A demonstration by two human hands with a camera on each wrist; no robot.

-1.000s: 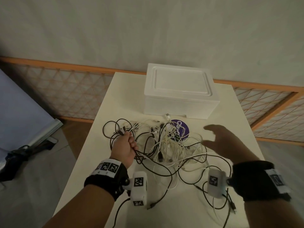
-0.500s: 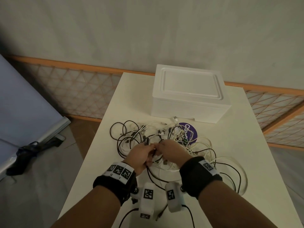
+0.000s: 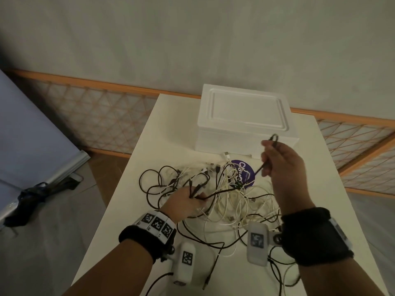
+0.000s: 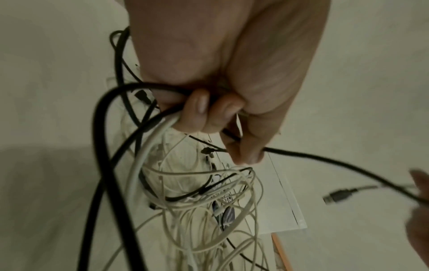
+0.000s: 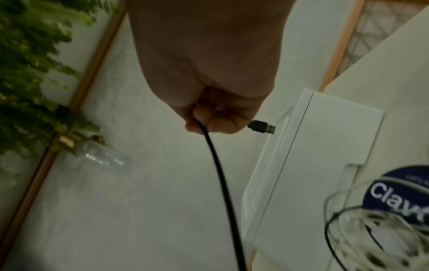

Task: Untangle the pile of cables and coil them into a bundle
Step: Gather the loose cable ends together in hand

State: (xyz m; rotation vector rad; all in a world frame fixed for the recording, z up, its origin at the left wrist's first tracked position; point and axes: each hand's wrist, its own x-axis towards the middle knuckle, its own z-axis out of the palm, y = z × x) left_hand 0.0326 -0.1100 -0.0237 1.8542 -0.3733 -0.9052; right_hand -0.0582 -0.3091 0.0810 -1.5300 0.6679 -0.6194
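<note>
Step in hand: drawing one black USB cable out of the cable pile.

The pile lies mid-table; your right hand, raised at 2 o'clock of it, has fingers clamped near the cable's USB plug. Your left hand, at 9 o'clock, fists several strands. Next, I judge: keep the anchor and feed the cable free before coiling.

I seem to be indoors in a plain room, perhaps a home, though nothing settles it. My white table stands against a bare grey wall with an orange-framed lattice panel at twelve o'clock. A leafy green plant hangs near a glass wall lamp.
</note>
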